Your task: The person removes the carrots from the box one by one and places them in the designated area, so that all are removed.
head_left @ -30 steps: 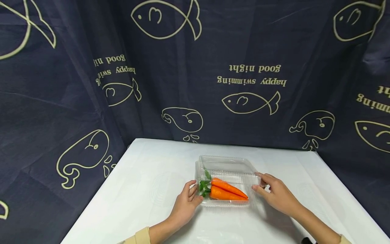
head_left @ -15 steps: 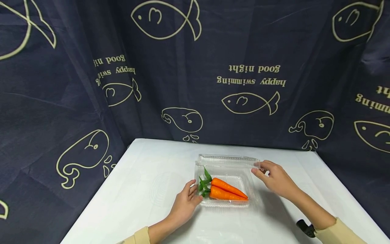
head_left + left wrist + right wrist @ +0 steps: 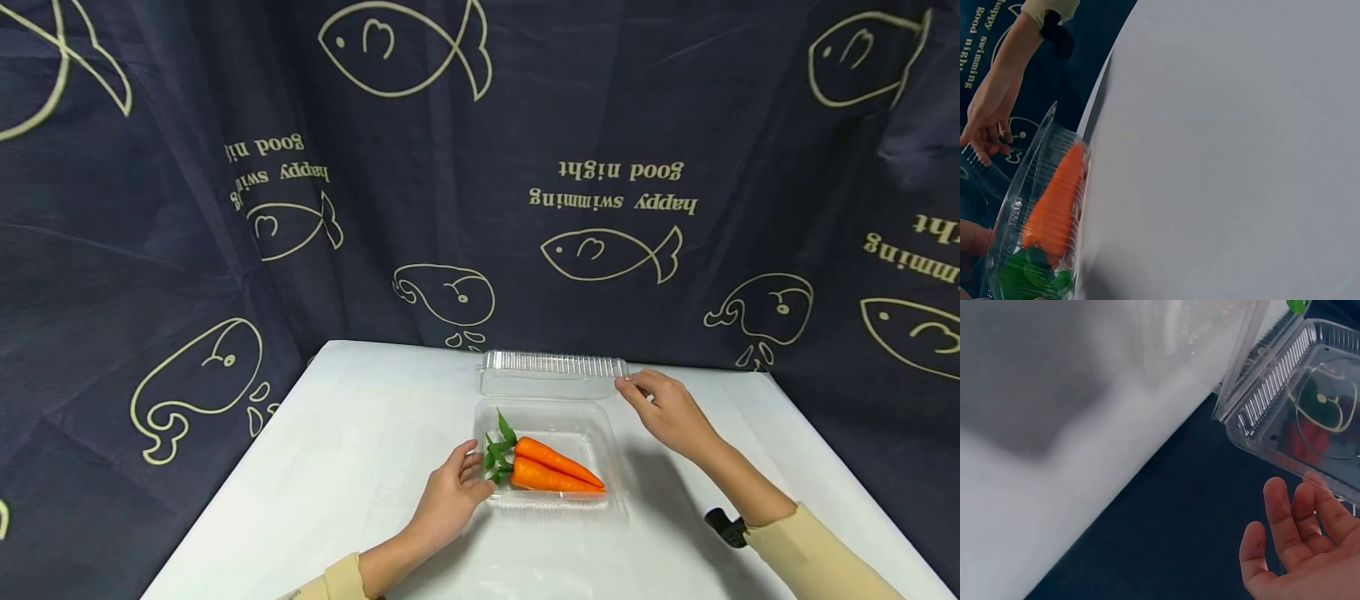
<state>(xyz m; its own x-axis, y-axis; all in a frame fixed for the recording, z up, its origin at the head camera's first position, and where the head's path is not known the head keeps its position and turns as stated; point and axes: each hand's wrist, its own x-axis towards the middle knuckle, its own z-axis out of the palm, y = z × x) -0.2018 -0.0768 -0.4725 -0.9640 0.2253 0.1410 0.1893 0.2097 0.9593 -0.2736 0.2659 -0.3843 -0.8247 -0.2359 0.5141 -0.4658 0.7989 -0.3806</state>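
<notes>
A clear plastic clamshell container (image 3: 573, 414) sits on the white table with its lid (image 3: 551, 385) raised and tilted back. Two orange carrots (image 3: 557, 477) with green leaves (image 3: 501, 442) lie side by side in the base, leaves to the left. My left hand (image 3: 450, 493) holds the base at its left front corner, thumb in front and fingers along the side. At the lid's right end is my right hand (image 3: 670, 412). In the right wrist view, its loosely spread fingers (image 3: 1277, 503) reach the lid's rim, with at least one fingertip touching it.
The white table (image 3: 375, 433) extends around the container. Behind it and at both sides hangs a dark blue curtain (image 3: 450, 183) with fish drawings. A black band (image 3: 726, 527) shows at the right wrist.
The lid has swung up and back, away from the carrots. My right hand has moved back with it, and its fingers have loosened. The left hand stays at the base's corner.
</notes>
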